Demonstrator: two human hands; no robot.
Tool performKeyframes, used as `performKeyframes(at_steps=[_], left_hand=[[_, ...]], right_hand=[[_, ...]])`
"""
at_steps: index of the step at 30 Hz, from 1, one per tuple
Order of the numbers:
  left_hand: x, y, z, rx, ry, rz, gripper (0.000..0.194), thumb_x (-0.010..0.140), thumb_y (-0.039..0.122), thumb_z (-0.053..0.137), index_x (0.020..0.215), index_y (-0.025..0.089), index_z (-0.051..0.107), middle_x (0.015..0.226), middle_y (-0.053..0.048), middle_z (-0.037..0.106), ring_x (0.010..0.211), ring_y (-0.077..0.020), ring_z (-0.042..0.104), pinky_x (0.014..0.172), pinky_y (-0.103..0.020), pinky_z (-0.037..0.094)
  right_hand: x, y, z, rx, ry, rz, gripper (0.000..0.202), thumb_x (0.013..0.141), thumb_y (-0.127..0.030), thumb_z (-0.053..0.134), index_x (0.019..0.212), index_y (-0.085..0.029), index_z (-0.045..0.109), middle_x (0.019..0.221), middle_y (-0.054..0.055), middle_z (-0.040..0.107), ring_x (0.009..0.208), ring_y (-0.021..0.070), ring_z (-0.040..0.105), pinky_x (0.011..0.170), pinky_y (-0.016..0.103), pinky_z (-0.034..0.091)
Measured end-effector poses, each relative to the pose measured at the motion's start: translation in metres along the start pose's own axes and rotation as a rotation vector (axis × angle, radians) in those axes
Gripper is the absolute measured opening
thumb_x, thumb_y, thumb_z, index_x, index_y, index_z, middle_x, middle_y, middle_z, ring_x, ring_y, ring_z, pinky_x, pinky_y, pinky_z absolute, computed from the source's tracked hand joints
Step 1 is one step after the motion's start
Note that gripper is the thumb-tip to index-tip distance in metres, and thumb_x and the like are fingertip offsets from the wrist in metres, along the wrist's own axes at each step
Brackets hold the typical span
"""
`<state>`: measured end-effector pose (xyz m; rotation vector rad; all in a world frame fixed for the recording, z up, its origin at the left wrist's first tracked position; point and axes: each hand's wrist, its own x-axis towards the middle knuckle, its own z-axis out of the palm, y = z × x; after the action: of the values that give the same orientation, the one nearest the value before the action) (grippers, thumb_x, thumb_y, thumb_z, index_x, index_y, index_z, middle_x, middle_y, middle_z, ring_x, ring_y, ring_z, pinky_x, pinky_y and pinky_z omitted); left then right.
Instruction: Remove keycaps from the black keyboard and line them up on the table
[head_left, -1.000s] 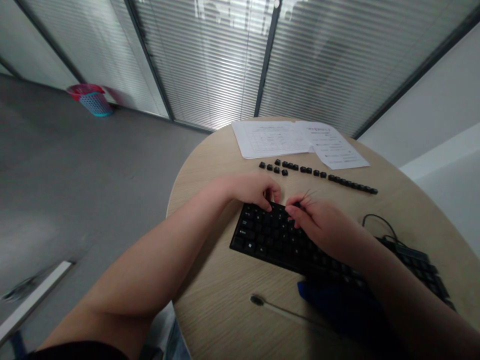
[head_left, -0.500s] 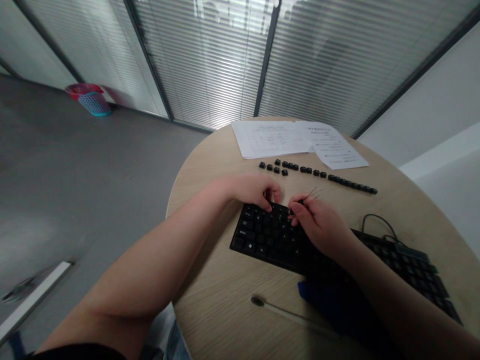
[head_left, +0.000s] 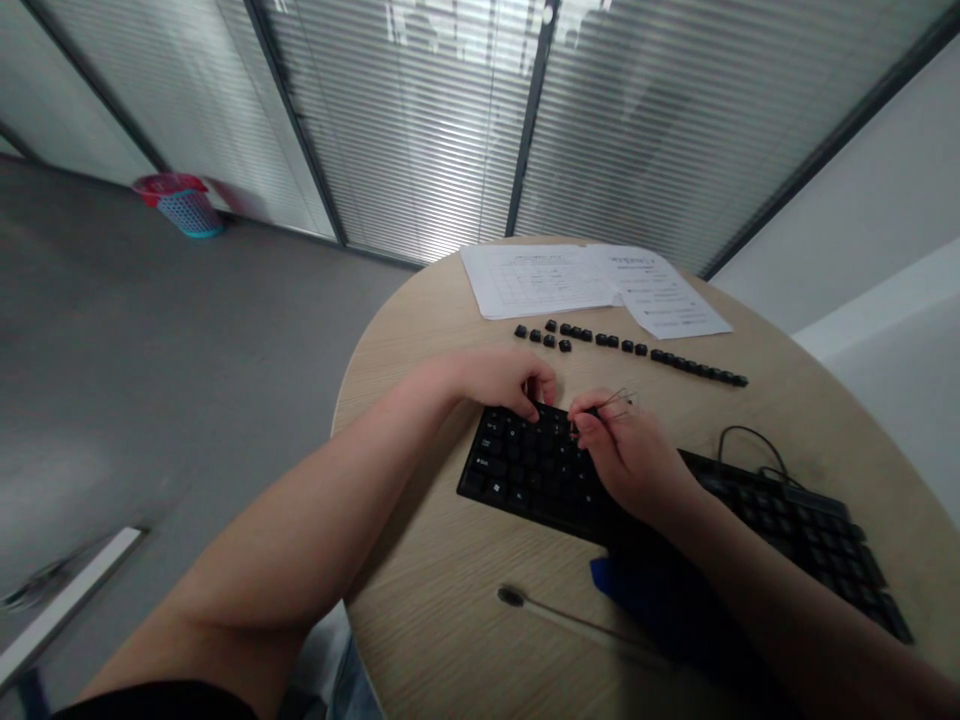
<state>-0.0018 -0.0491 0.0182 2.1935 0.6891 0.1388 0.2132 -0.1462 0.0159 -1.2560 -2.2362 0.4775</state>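
Observation:
A black keyboard (head_left: 536, 470) lies slanted on the round wooden table (head_left: 420, 560). My left hand (head_left: 510, 380) rests at its upper left edge, fingers curled down with thumb and fingertips on the rim and top keys. My right hand (head_left: 626, 440) is closed on a thin wire tool (head_left: 616, 400), its lower end at the keyboard's top rows; the wires stick out above the fingers. Beyond the hands, several loose black keycaps (head_left: 697, 369) form a long row, with a small group of keycaps (head_left: 550, 341) at its left end.
Printed papers (head_left: 540, 282) lie at the table's far edge. A thin brush-like stick (head_left: 570, 620) and a blue cloth-like item (head_left: 637, 600) are near the front. The keyboard's cable (head_left: 754, 432) loops at the right. A red and blue basket (head_left: 191, 210) stands on the floor.
The right hand and the wire tool have shifted slightly, and the tool's wires now tilt more to the right. The left hand keeps its place on the keyboard. The whole view has moved a little.

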Motion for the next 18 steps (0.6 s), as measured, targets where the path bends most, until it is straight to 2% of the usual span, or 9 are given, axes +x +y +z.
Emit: performKeyframes(at_steps=[5, 9, 14, 18], left_hand=[[0.0, 0.0, 0.001, -0.017, 0.002, -0.03, 0.018, 0.074, 0.017, 0.069, 0.092, 0.017, 0.069, 0.08, 0.001, 0.066, 0.074, -0.0144, 0.058, 0.066, -0.027, 0.041], [0.001, -0.001, 0.002, -0.042, 0.0, -0.026, 0.018, 0.073, 0.016, 0.068, 0.092, 0.016, 0.068, 0.082, 0.0, 0.067, 0.074, -0.0148, 0.059, 0.066, -0.027, 0.041], [0.0, -0.004, 0.002, -0.024, 0.014, -0.006, 0.018, 0.074, 0.017, 0.07, 0.091, 0.018, 0.069, 0.081, 0.001, 0.067, 0.073, -0.0132, 0.058, 0.067, -0.026, 0.042], [0.0, -0.003, 0.0, -0.013, 0.006, -0.008, 0.018, 0.074, 0.019, 0.07, 0.092, 0.017, 0.07, 0.083, 0.0, 0.067, 0.075, -0.0138, 0.059, 0.068, -0.026, 0.043]], right_hand=[[0.001, 0.003, 0.004, 0.128, 0.062, 0.126, 0.03, 0.104, -0.042, 0.039, 0.093, -0.022, 0.057, 0.067, 0.002, 0.065, 0.055, 0.0167, 0.06, 0.057, 0.03, 0.045], [0.005, 0.008, -0.001, 0.341, 0.242, 0.27, 0.044, 0.104, -0.059, 0.031, 0.092, -0.023, 0.053, 0.063, -0.001, 0.06, 0.047, 0.0139, 0.056, 0.045, 0.026, 0.043], [0.003, 0.012, -0.013, 0.26, 0.246, 0.211, 0.043, 0.102, -0.062, 0.037, 0.094, -0.022, 0.055, 0.066, 0.0, 0.062, 0.051, 0.0135, 0.058, 0.049, 0.026, 0.045], [0.007, 0.018, -0.028, 0.266, 0.304, 0.253, 0.041, 0.1, -0.062, 0.043, 0.097, -0.023, 0.056, 0.068, 0.0, 0.063, 0.052, 0.0125, 0.058, 0.047, 0.024, 0.045]])
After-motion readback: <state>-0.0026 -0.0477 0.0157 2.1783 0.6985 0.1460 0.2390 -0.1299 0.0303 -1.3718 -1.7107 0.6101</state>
